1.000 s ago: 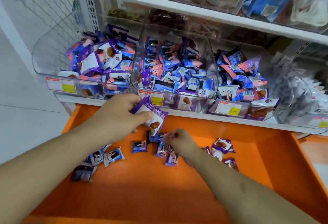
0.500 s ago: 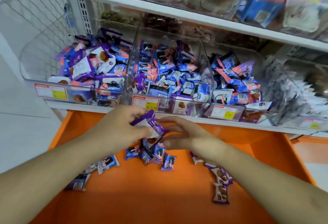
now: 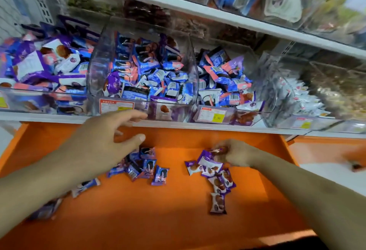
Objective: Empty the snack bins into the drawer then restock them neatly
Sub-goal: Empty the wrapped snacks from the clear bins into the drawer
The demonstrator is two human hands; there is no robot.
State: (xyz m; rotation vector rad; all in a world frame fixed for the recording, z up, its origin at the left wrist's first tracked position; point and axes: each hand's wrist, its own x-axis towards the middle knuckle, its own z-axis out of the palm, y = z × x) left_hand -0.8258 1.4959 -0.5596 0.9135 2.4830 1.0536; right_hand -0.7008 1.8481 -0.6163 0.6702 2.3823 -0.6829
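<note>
Now the left hand [image 3: 111, 139] is up by the front of the middle bin [image 3: 142, 71], fingers spread and loose, holding nothing. I think it is reaching for more snacks, since that bin is full.

Down in the orange drawer [image 3: 158, 220], the right hand [image 3: 233, 155] has its fingers curled, pinching a purple pack [image 3: 210, 161] at the top of the purple pile [image 3: 217, 178]. It looks like like goes with like: blue packs [image 3: 146, 167] lie in one bunch under the left hand, and purple ones lie in another, well apart. That would make putting them back neatly easier.

All three bins are full of packs, the left bin [image 3: 39, 75] and the right bin [image 3: 223, 79] too, so most of the emptying is not yet done.
</note>
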